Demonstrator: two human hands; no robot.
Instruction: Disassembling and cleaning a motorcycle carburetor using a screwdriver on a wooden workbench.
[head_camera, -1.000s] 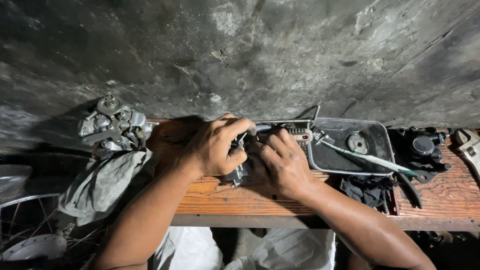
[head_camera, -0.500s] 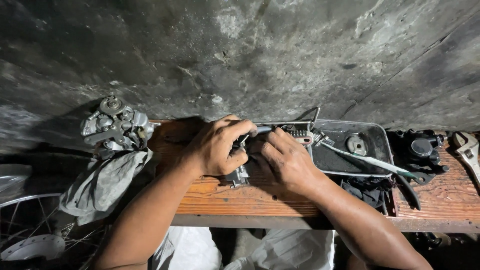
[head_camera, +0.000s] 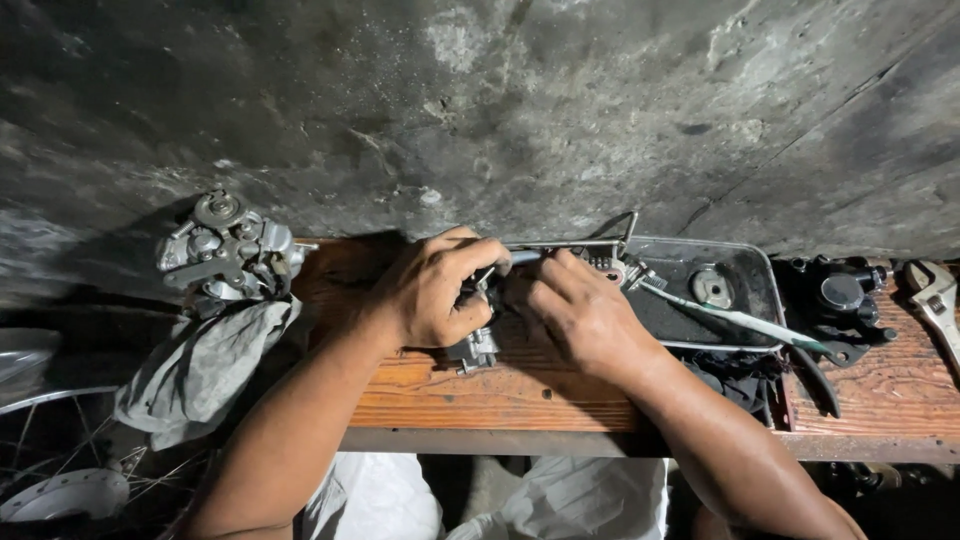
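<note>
A small metal part (head_camera: 478, 345) is gripped by both the left hand (head_camera: 432, 293) and right hand (head_camera: 578, 315), braced against the wooden worktop (head_camera: 470, 395) for steadiness.

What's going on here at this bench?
A person is working on a small metal part on a wooden bench against a wall. The left hand grips it from the left and the right hand presses in from the right. A metal tray, a rag and a wrench lie nearby.
</note>
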